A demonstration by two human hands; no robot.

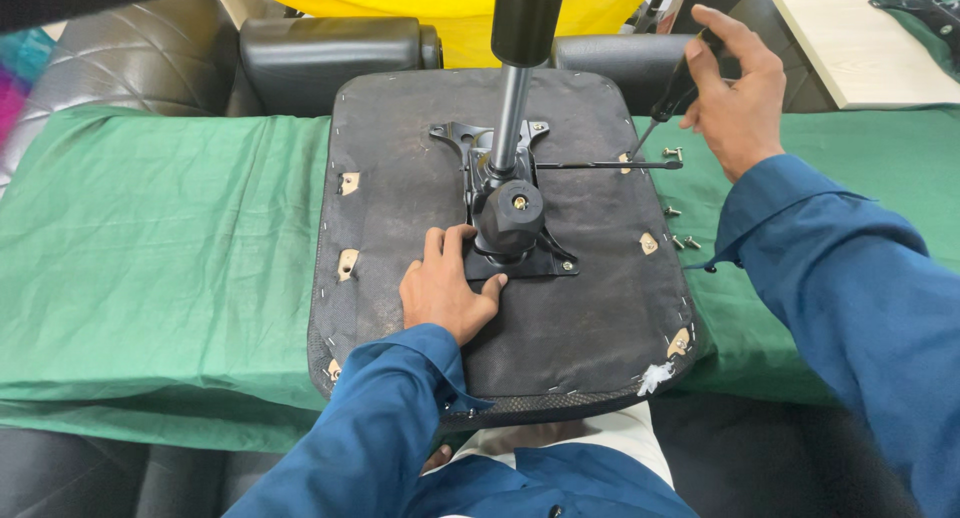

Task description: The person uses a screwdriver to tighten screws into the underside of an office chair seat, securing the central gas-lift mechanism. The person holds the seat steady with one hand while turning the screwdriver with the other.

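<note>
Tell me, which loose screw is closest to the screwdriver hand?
The screw lying just left of the right hand, by the screwdriver tip. The other screws lie lower on the green cloth.

Green cloth point(170, 238); black armrests point(330, 43); yellow sheet point(450, 3); pale tabletop point(860, 48).

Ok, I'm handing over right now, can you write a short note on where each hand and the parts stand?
Left hand: flat on the upturned chair seat, bracing the black mechanism plate.
Right hand: holds a screwdriver, tip down beside the seat's right edge, near a loose screw.
More screws lie on the green cloth.
Done: gas cylinder stands in the mechanism; one screw shows in the plate's right front corner.
Left: loose screws not yet fitted.
</note>
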